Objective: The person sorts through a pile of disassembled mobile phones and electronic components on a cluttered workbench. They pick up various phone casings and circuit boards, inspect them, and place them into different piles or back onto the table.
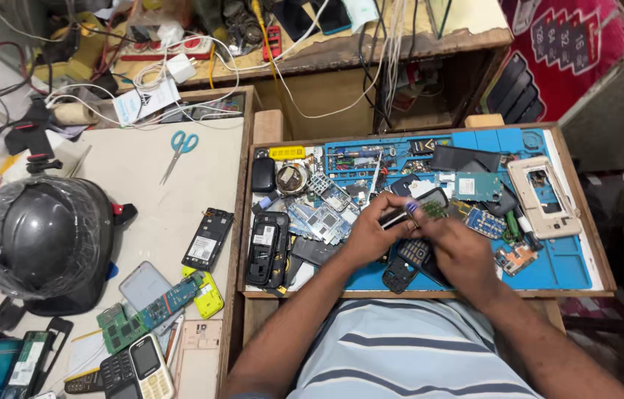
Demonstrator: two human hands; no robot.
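Observation:
My left hand (pixel 372 230) and my right hand (pixel 461 250) meet over a wooden tray with a blue mat (pixel 570 258). Together they grip a small black phone body (pixel 424 205) with a green circuit board showing at its right end. My left fingers clasp its left side, and my right fingers pinch the right side. Under my hands lie a black keypad (pixel 409 255) and other phone parts. The mat is strewn with circuit boards (pixel 474 186), black phone shells (pixel 268 247) and a beige phone frame (pixel 544 196).
To the left, a pale board holds a plastic-wrapped black helmet (pixel 45 240), blue-handled scissors (pixel 177 151), an open phone back (pixel 207 238), a yellow cover (pixel 207 295) and keypad phones (pixel 138 366). Cables, a power strip and chargers (pixel 172 55) crowd the far bench.

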